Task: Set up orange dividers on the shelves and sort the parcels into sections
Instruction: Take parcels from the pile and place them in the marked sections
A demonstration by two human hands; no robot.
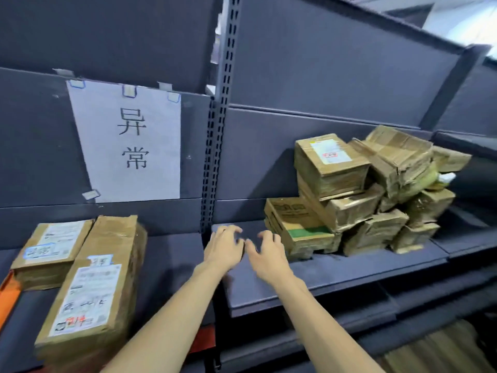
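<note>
An orange divider showed only as a strip at the far left edge of the view, its long axis running up and away along the left shelf bay, beside a flat parcel that lay label-up. Just right of that one lay a longer parcel, its long axis pointing from the shelf front toward the back panel, label facing up. On the right bay of the shelf a heap of parcels was stacked unevenly, several tilted, the top carton leaning with its label upward. Between the two groups, near the slotted upright, the left hand and the right hand reached over the shelf close together, fingers spread and loosely curled, holding nothing; whether they touched the shelf surface could not be told. A white paper sign hung taped to the back panel above the left parcels.
</note>
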